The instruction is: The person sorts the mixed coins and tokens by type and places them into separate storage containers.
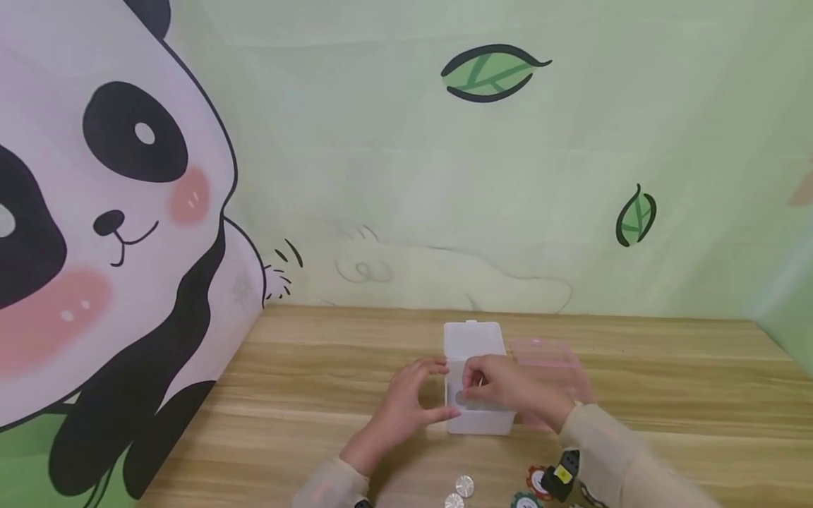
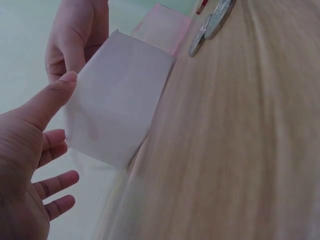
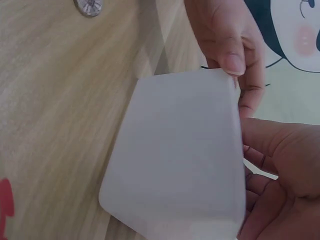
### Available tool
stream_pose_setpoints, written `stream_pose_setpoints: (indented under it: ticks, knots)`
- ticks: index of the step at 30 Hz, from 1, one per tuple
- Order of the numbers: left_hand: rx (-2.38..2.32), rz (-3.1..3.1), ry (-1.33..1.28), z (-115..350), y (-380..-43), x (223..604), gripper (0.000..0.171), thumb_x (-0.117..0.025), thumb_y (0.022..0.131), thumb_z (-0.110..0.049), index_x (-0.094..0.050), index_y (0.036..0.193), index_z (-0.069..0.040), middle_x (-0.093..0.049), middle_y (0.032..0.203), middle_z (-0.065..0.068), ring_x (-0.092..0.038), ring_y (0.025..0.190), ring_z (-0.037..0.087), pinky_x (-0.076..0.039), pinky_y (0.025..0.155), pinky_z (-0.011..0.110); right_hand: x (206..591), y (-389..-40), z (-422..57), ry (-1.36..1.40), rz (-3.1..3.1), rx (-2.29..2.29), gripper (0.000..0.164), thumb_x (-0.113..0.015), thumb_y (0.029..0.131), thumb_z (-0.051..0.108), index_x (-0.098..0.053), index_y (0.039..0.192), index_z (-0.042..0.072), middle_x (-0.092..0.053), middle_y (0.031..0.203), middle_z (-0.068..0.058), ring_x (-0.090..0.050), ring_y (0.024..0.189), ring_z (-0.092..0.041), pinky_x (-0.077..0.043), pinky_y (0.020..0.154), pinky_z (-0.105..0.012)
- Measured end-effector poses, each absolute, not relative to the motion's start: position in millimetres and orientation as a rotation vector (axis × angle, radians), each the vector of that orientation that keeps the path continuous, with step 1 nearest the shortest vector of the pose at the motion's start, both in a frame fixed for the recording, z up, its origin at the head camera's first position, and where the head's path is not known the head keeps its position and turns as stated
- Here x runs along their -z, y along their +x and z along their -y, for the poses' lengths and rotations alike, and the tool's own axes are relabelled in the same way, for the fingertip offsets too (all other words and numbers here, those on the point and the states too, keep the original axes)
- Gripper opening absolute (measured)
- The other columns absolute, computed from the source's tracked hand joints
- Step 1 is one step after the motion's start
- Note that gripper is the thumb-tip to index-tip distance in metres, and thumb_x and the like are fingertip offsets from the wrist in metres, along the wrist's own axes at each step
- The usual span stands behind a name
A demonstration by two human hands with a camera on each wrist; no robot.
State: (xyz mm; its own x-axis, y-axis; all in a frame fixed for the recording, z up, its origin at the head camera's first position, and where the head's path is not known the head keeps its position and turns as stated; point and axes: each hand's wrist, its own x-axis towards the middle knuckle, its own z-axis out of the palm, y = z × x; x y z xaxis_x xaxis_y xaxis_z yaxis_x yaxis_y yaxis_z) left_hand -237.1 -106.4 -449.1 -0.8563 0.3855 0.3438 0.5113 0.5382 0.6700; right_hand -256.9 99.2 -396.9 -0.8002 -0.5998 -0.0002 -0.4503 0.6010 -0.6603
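A white box (image 1: 480,422) stands on the wooden table with its lid (image 1: 473,339) raised at the back. My left hand (image 1: 406,398) is at its left side, fingers spread along the wall and thumb resting on the rim near the front corner. In the left wrist view the lower fingers stick out straight beside the box. Over the box opening, my right hand (image 1: 498,381) has thumb and fingertips brought together at a small silvery coin (image 1: 461,397). From the right wrist view, the white wall (image 3: 175,150) hides most of the coin and the box's inside.
To the right of the white box lies a translucent pink box (image 1: 552,363), partly behind my right forearm. Silver coins (image 1: 464,486) lie at the front. Red (image 1: 537,480) and green (image 1: 526,502) poker chips are near my right sleeve. A printed backdrop borders the table.
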Motion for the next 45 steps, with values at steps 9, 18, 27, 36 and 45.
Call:
stream_pose_setpoints:
  ticks: [9, 18, 27, 36, 45]
  knots:
    - [1.230, 2.617, -0.761, 105.1, -232.9, 449.6, 0.058, -0.081, 0.074, -0.032, -0.058, 0.123, -0.011, -0.055, 0.139, 0.003, -0.047, 0.132, 0.026, -0.031, 0.112, 0.055, 404.4, -259.7, -90.1, -0.874, -2.635, 0.889, 0.013, -0.070, 0.083, 0.006, -0.059, 0.076, 0.008, -0.055, 0.065, 0.004, -0.048, 0.056, -0.004, -0.041, 0.052, -0.018]
    - [1.248, 2.598, -0.763, 105.2, -234.4, 452.4, 0.059, -0.082, 0.074, -0.031, -0.058, 0.123, -0.011, -0.056, 0.138, 0.002, -0.047, 0.132, 0.026, -0.031, 0.111, 0.055, 412.2, -266.5, -89.0, -1.014, -2.651, 0.774, 0.021, -0.073, 0.081, 0.008, -0.057, 0.069, 0.011, -0.050, 0.062, 0.008, -0.044, 0.058, -0.005, -0.037, 0.053, -0.019]
    - [1.218, 2.572, -0.784, 105.7, -235.5, 453.8, 0.059, -0.082, 0.073, -0.032, -0.058, 0.122, -0.009, -0.057, 0.136, 0.005, -0.049, 0.129, 0.027, -0.033, 0.109, 0.056, 410.7, -263.8, -83.7, -1.051, -2.745, 0.608, 0.020, -0.074, 0.078, 0.007, -0.058, 0.066, 0.010, -0.052, 0.061, 0.007, -0.043, 0.059, -0.004, -0.037, 0.055, -0.019]
    - [1.217, 2.588, -0.781, 105.1, -236.3, 451.2, 0.058, -0.081, 0.074, -0.033, -0.058, 0.122, -0.010, -0.057, 0.136, 0.004, -0.048, 0.130, 0.027, -0.033, 0.109, 0.056, 409.5, -263.6, -83.0, -0.955, -2.806, 0.513, 0.018, -0.074, 0.078, 0.007, -0.059, 0.068, 0.010, -0.053, 0.062, 0.006, -0.044, 0.060, -0.007, -0.037, 0.056, -0.021]
    - [1.227, 2.593, -0.769, 103.9, -236.5, 451.3, 0.058, -0.082, 0.074, -0.032, -0.058, 0.122, -0.010, -0.056, 0.137, 0.004, -0.048, 0.130, 0.027, -0.033, 0.109, 0.055, 405.2, -262.3, -86.7, -1.047, -2.852, 0.547, 0.014, -0.074, 0.080, 0.008, -0.061, 0.075, 0.011, -0.062, 0.068, 0.004, -0.050, 0.063, -0.006, -0.042, 0.059, -0.021]
